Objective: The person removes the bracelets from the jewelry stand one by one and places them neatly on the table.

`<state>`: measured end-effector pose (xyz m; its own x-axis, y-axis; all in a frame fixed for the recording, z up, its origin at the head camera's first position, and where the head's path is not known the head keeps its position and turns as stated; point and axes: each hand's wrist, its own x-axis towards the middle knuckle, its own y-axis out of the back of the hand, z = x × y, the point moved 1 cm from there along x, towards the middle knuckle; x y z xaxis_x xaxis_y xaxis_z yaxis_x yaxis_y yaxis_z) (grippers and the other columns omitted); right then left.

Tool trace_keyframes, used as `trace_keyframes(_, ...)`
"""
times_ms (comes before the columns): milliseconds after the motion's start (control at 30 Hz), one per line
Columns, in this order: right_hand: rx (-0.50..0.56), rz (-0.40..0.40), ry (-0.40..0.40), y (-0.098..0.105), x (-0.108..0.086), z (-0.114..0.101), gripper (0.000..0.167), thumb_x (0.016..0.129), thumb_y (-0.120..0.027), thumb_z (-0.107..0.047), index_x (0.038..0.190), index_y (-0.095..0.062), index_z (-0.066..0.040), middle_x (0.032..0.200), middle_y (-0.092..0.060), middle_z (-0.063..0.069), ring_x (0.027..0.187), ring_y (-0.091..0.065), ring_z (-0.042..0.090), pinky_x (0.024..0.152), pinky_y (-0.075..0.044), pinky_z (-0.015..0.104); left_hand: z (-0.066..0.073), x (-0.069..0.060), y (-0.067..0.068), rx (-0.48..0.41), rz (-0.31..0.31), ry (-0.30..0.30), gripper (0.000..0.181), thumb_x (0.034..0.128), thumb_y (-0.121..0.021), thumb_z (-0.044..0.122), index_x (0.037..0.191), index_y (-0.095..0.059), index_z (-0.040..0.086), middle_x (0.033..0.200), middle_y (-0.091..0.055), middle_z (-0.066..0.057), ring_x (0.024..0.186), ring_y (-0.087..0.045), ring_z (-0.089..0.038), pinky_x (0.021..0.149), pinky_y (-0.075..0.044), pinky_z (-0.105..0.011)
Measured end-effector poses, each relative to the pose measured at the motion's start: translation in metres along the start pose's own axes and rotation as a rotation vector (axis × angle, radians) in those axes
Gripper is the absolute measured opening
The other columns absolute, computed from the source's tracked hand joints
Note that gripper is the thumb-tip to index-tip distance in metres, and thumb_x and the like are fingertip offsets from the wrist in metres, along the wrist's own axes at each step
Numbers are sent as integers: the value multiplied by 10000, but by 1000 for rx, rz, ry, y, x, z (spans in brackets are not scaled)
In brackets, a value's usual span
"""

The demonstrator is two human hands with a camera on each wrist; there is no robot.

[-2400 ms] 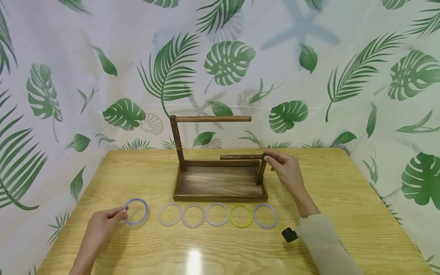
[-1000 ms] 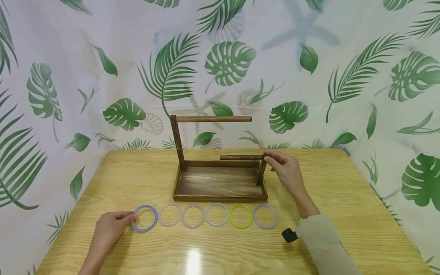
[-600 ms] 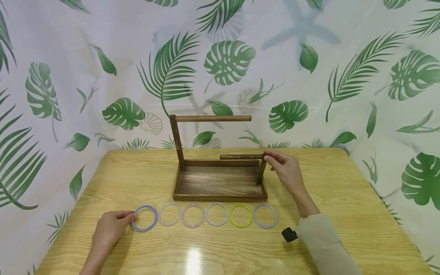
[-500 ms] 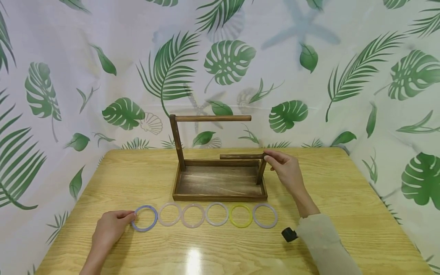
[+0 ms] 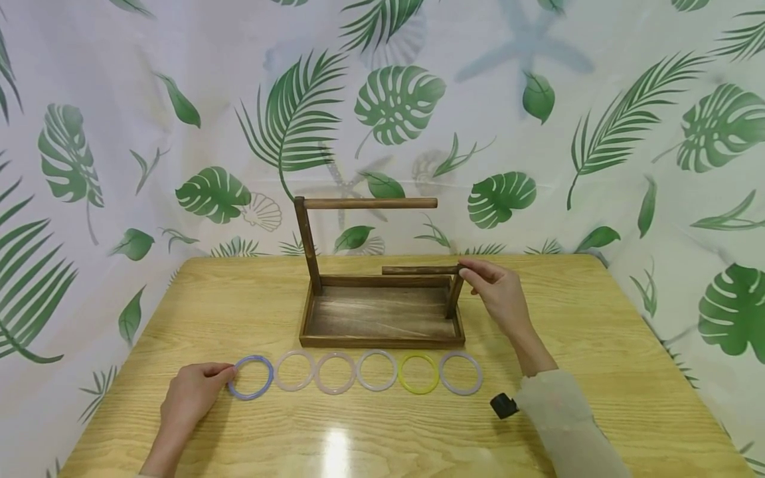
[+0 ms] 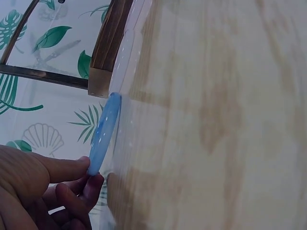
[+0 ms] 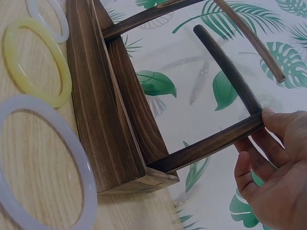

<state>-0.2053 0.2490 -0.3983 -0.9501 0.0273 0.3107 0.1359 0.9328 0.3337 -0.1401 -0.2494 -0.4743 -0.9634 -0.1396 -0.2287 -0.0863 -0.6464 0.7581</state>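
A blue bangle point(image 5: 251, 377) lies at the left end of a row of bangles on the table. My left hand point(image 5: 192, 393) pinches its left rim between thumb and fingers, as the left wrist view shows with the bangle point(image 6: 104, 134) seen nearly edge-on. Behind the row stands a dark wooden rack point(image 5: 382, 343), a shallow tray with a tall post and a short post, each bearing a sideways bar. At the top of the short post, my right hand point(image 5: 499, 292) pinches the corner where post and bar meet. In the right wrist view the thumb lies on that corner.
Rightward from the blue one lie a clear pinkish bangle point(image 5: 295, 388), a pink bangle point(image 5: 336, 392), a whitish bangle point(image 5: 376, 388), a yellow bangle point(image 5: 418, 392) and a pale lilac bangle point(image 5: 461, 392). A leaf-printed cloth point(image 5: 382, 156) hangs behind the wooden table point(image 5: 251, 445).
My left hand has brought the blue bangle rightward and slightly nearer, from apart to beside the row. The right hand keeps its hold on the rack. Over the last second, little differs.
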Motion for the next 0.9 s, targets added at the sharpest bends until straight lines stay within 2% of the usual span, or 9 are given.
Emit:
trace_keyframes(133,-9,0,2,0,0,0,287,1028,-654,-73,1267,-697,78,1219,-689,283,852,-630,-21,715,-590,283,1,0,0,-3,8,-7,382,1029,-637,361,1209,-771,52,1247,-698,-225,1273,-528,-534,904,-482,-684)
trace_keyframes(333,2,-1,4,0,1,1,286,1026,-654,-65,1267,-694,85,1219,-686,290,849,-633,-27,694,-572,217,1,1,1,10,16,-5,389,1037,-621,378,1211,-774,65,1267,-684,-234,1269,-528,-542,895,-492,-679)
trace_keyframes(533,-4,0,6,0,1,0,284,1027,-654,-71,1266,-698,77,1219,-693,274,853,-634,-25,712,-591,286,-1,1,2,4,19,9,416,1043,-605,397,1230,-764,62,1294,-669,-235,1273,-524,-541,909,-484,-687)
trace_keyframes(633,-2,1,9,-1,1,2,284,1026,-656,-71,1264,-698,80,1210,-697,270,846,-632,-21,701,-583,257,-2,0,3,-1,38,19,433,1042,-599,409,1248,-755,60,1301,-668,-228,1270,-536,-527,920,-481,-680)
trace_keyframes(800,11,16,-7,-2,7,24,302,1028,-667,-111,1278,-702,54,1223,-698,255,849,-629,-8,683,-559,197,-1,-2,5,-15,74,21,483,1050,-575,427,1303,-719,41,1275,-685,-226,1213,-591,-502,859,-516,-635)
trace_keyframes(900,-2,30,-21,-2,9,35,322,1030,-677,-169,1291,-709,17,1238,-702,226,863,-633,-6,678,-554,186,1,-3,6,-45,106,-24,464,1060,-578,391,1302,-713,19,1231,-703,-235,1138,-641,-457,830,-540,-565)
